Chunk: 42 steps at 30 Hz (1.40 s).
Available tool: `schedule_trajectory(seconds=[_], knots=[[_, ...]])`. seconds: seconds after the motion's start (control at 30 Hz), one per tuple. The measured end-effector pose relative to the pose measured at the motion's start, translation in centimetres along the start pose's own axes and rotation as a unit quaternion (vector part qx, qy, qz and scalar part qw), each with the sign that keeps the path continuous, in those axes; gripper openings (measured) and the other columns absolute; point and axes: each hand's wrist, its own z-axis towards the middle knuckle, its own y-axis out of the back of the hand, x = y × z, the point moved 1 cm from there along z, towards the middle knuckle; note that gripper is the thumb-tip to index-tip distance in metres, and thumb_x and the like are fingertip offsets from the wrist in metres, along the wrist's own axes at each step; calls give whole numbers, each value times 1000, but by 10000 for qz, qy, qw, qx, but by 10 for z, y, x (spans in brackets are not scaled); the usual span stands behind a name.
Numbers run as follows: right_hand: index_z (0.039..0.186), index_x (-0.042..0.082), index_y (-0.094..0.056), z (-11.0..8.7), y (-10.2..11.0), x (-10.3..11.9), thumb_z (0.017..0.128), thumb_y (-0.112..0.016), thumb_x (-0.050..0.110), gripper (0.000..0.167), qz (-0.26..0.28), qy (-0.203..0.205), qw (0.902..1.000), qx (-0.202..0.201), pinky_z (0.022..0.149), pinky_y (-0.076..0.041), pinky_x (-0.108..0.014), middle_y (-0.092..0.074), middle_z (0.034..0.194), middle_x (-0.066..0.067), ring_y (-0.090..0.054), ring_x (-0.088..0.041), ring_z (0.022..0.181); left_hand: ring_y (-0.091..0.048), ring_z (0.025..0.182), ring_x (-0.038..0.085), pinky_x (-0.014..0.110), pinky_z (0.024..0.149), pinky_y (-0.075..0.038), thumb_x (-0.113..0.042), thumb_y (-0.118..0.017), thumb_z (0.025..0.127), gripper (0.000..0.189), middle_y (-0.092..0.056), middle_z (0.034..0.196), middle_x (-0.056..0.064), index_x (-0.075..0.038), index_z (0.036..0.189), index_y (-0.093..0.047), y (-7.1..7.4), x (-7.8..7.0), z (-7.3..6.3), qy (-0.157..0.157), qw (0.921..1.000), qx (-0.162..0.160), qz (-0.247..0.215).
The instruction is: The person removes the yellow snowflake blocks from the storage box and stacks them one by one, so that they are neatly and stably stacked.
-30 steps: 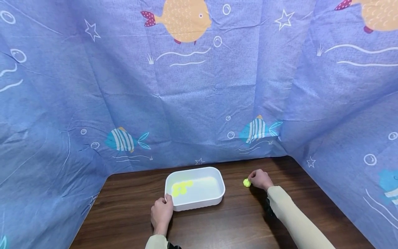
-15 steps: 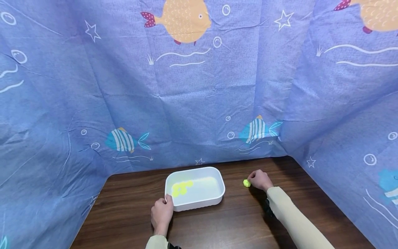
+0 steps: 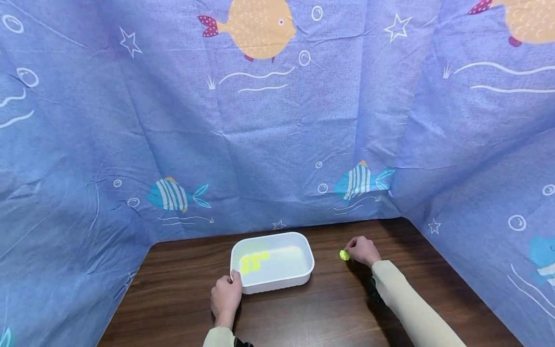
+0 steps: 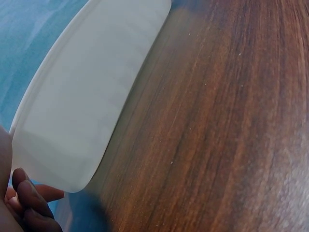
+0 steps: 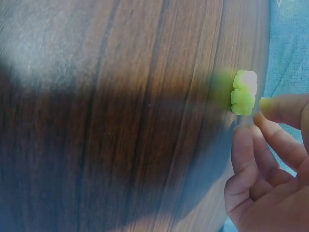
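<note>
In the head view, a white plastic tray point(image 3: 277, 285) with rounded corners stands on the table. Several bright yellow pieces point(image 3: 253, 262) lie at its left end. My left hand point(image 3: 226, 295) grips the tray's front left corner, thumb over the rim. The left wrist view has curled fingers point(image 4: 30, 198) under that corner. To the tray's right, my right hand point(image 3: 364, 250) pinches the edge of a small yellow-green piece with a scalloped outline point(image 3: 344, 255) low at the table. In the right wrist view, thumb and forefinger meet at this piece point(image 5: 245, 92); the exact contact is unclear.
The dark wood-grain table point(image 3: 329, 313) reaches back to a blue fish-print cloth point(image 3: 277, 159), which hangs behind it and along both sides. Bare tabletop lies between the tray and the right hand.
The yellow-green piece at the right hand's fingertips looks slightly turned. Both hands and the tray have stayed in place.
</note>
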Motion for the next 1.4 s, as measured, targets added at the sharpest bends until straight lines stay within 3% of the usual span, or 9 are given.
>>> schedule_trajectory(seconds=[0.33,0.77,1.1,1.4], knots=[[92,10,-71,5,-2,23,91,-67,23,14,-236,229,9978,-575,66,-47,-38,-68,86,-4,-61,-22,78,-55,68,28,39,60,-37,-42,-44,99,47,-59,69,9,-10,67,-57,-1,1,1,17,10000,47,-38],[91,13,-72,12,-28,100,93,-68,26,14,-71,880,9932,-762,67,-49,-37,-68,83,-2,-59,-18,74,-55,70,27,37,60,-37,-44,-44,99,46,-60,71,8,-11,71,-61,1,1,2,71,9999,136,-1],[88,15,-71,8,-40,152,95,-69,27,14,-30,1103,9924,-551,60,-47,-31,-66,80,0,-58,-14,68,-54,68,27,37,59,-36,-43,-44,99,46,-57,68,8,-11,68,-57,-1,2,1,96,9999,105,-6],[93,15,-73,0,-77,190,93,-65,21,10,-380,1909,9808,-62,60,-47,-31,-67,83,2,-58,-11,69,-56,69,27,38,59,-38,-43,-45,99,46,-60,71,9,-12,68,-59,0,1,1,39,10000,62,-12]])
